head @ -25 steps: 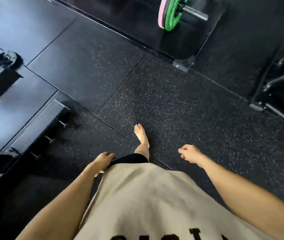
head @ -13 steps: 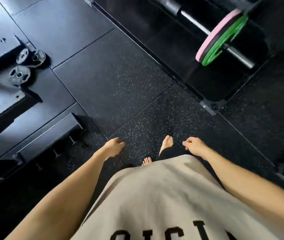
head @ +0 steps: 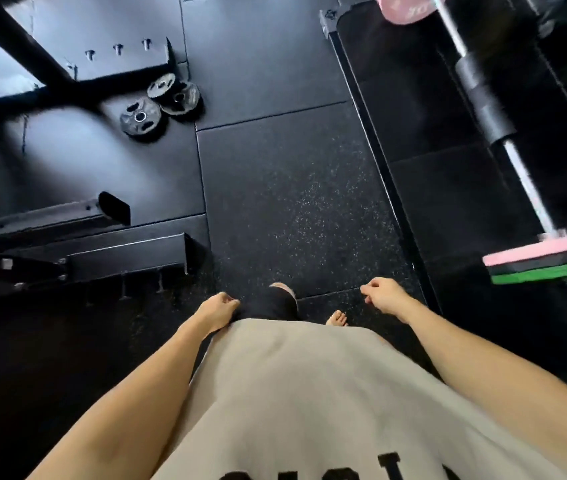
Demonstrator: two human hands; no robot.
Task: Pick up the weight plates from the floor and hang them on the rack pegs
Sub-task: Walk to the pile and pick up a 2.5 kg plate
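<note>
Three small black weight plates lie flat on the black rubber floor at upper left: one (head: 140,118) nearest me, a second (head: 180,98) to its right, a third (head: 160,86) overlapping behind. They rest beside the black rack base (head: 121,65), which carries short bolts. My left hand (head: 218,308) hangs by my hip, fingers curled, holding nothing. My right hand (head: 384,295) is out to the side, loosely curled and empty. Both hands are far from the plates.
A black steel rack foot (head: 129,254) juts out at my left, with another beam (head: 67,213) behind it. A loaded barbell (head: 524,188) with pink, black and green plates (head: 548,259) lies on a platform at right. My bare feet stand on speckled matting (head: 292,202).
The view has swung left and forward: the floor plates and rack base moved from the far left edge toward upper centre-left, and the barbell slid to the right edge. Both hands stay empty.
</note>
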